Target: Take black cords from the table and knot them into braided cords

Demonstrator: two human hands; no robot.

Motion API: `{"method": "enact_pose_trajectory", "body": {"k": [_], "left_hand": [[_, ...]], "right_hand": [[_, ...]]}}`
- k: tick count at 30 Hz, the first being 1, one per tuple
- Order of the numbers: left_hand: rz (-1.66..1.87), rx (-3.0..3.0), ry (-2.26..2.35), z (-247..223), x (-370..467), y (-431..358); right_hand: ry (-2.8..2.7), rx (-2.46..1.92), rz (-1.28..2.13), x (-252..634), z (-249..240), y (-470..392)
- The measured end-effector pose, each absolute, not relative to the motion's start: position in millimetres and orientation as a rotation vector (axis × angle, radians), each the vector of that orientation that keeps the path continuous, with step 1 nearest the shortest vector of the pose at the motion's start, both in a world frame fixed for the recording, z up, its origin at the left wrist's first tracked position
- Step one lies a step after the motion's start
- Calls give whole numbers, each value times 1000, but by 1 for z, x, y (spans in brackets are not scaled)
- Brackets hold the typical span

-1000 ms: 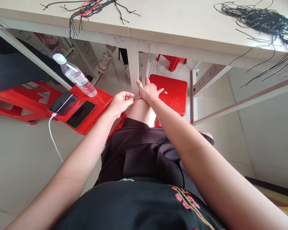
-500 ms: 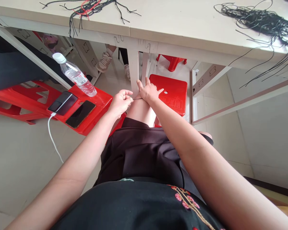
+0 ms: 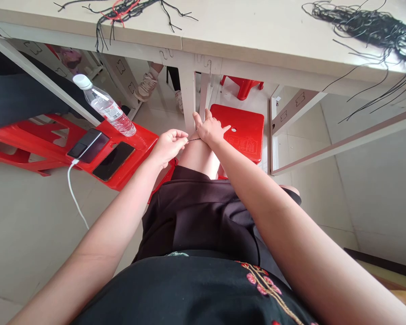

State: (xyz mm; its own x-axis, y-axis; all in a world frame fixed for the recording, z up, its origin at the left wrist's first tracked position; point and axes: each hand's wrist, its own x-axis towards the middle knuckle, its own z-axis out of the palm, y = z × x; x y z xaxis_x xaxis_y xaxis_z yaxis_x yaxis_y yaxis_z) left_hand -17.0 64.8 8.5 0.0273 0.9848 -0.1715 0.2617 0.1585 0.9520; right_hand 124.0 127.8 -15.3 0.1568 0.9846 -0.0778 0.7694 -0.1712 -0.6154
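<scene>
A thin black cord (image 3: 193, 139) runs across my bare knee between my two hands. My left hand (image 3: 171, 145) pinches its left end between thumb and fingertips, beside the knee. Flat on top of the knee lies my right hand (image 3: 211, 128), fingers spread, with the cord passing under its palm side. Whatever is beneath that palm is hidden.
Black cords with a red one (image 3: 128, 13) and a tangled black bundle (image 3: 368, 29) lie on the table (image 3: 243, 29). A bottle (image 3: 108, 108), power bank (image 3: 88, 145) and phone (image 3: 113, 161) rest on a red stool (image 3: 144, 142) at left. Another red stool (image 3: 250, 119) stands ahead. Another person's shoe (image 3: 146, 86) shows beyond.
The fingers of my left hand have drawn closer together around the cord. My right hand stays in nearly the same place.
</scene>
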Motion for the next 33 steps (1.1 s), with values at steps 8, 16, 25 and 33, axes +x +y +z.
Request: {"method": "enact_pose_trajectory", "body": {"k": [8,16,25,33], "left_hand": [[883,1299,1509,5,-18,66],[846,1337,1524,5,-15,66],[885,1388,1464,7,-18,64],[896,1335,1452,5,-20,64]], "right_hand": [[-1652,-1992,675,124,-15,128],[-1651,-1982,681,124,-13,125],[-1664,-1969,669,125,-20,129],[-1679,-1967,661,125,-20,128]]}}
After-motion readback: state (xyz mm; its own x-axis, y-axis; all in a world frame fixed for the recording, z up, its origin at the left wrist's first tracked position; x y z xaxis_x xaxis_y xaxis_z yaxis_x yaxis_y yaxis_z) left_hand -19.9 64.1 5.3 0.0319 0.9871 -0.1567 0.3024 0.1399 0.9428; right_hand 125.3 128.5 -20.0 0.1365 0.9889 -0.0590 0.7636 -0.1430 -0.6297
